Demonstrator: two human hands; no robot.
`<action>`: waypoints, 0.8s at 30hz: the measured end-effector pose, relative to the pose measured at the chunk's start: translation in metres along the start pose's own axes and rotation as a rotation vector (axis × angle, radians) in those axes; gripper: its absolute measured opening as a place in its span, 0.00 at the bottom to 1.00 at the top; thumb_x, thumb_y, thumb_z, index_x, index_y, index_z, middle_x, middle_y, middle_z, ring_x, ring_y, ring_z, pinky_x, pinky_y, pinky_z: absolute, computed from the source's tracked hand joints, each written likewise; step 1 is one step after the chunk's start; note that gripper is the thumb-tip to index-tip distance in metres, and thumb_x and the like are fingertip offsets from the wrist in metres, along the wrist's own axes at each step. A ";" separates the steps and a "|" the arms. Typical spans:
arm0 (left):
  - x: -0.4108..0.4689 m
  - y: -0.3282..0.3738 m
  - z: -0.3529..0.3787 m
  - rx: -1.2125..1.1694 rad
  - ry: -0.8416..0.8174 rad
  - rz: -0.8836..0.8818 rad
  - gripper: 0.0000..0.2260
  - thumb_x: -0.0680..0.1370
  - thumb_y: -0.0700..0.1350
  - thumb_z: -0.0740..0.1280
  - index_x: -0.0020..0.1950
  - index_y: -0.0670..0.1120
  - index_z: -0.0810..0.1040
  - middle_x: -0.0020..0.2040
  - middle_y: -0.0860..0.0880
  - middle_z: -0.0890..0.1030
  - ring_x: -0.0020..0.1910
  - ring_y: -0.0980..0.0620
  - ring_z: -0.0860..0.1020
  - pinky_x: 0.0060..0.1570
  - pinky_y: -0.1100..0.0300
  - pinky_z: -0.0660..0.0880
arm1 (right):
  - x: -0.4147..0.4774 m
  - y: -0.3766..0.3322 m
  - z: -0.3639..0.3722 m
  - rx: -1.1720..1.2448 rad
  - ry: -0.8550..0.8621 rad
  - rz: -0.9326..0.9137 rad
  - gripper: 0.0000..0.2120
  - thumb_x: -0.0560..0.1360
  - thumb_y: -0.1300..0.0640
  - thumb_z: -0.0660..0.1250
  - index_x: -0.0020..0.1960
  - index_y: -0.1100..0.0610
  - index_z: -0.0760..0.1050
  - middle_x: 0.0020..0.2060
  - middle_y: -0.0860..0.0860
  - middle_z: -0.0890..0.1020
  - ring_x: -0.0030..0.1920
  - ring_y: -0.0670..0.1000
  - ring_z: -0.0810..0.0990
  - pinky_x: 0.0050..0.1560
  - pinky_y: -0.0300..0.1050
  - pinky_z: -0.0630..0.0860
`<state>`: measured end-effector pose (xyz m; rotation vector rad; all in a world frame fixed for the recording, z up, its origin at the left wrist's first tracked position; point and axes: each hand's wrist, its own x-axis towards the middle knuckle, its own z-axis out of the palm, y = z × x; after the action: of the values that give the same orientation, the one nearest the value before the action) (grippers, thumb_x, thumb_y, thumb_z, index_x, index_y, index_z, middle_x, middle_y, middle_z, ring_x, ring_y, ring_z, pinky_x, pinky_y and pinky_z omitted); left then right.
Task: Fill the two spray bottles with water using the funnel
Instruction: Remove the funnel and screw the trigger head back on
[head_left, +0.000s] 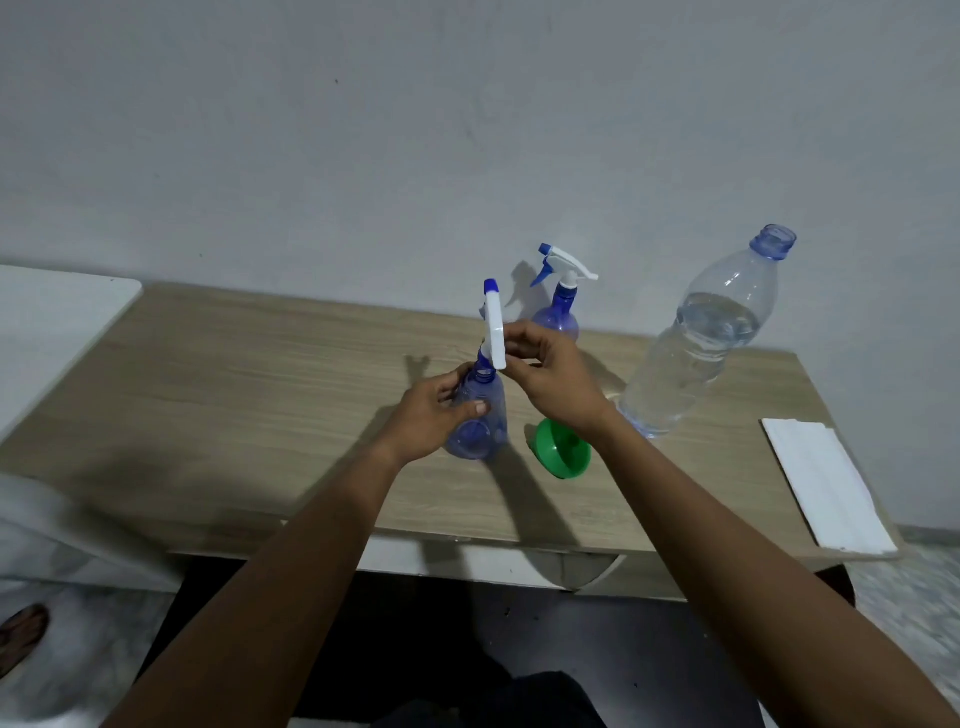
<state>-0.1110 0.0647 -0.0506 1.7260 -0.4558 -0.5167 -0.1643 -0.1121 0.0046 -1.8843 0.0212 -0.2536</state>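
A blue see-through spray bottle (480, 421) stands mid-table, gripped around its body by my left hand (439, 413). Its neck looks uncovered. My right hand (550, 376) holds the white spray head (493, 330) with a blue nozzle, lifted just above that neck. A second blue spray bottle (558, 312) with its spray head on stands behind, near the wall. A green funnel (561, 452) lies on the table under my right wrist, partly hidden. A large clear water bottle (701, 338), uncapped and partly full, stands to the right.
The wooden table (234, 395) stands against a pale wall. A flat white board (826, 488) lies at the table's right front corner. A white surface (47, 332) adjoins the table on the left. A sandalled foot (21, 631) shows on the floor at lower left.
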 end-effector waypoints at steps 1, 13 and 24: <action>0.000 0.000 0.000 0.006 -0.004 -0.001 0.26 0.76 0.39 0.73 0.74 0.46 0.73 0.63 0.50 0.82 0.63 0.53 0.80 0.64 0.57 0.75 | -0.001 0.003 0.001 0.003 0.001 0.004 0.09 0.78 0.67 0.70 0.57 0.64 0.80 0.52 0.56 0.87 0.53 0.48 0.86 0.54 0.38 0.79; 0.001 -0.002 0.000 0.064 0.020 0.016 0.26 0.76 0.38 0.73 0.73 0.44 0.73 0.64 0.51 0.81 0.65 0.53 0.79 0.69 0.55 0.73 | -0.002 0.021 0.013 0.049 0.005 0.024 0.09 0.76 0.66 0.72 0.55 0.56 0.81 0.50 0.54 0.87 0.53 0.52 0.86 0.54 0.44 0.81; 0.000 0.000 0.000 0.039 -0.007 0.021 0.25 0.77 0.40 0.72 0.74 0.47 0.73 0.64 0.52 0.82 0.64 0.56 0.79 0.68 0.55 0.74 | -0.002 0.024 0.010 0.010 -0.039 0.024 0.13 0.78 0.60 0.72 0.62 0.55 0.81 0.53 0.49 0.86 0.54 0.48 0.83 0.53 0.38 0.78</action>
<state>-0.1112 0.0650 -0.0502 1.7552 -0.4916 -0.5019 -0.1620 -0.1107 -0.0210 -1.8780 0.0160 -0.2009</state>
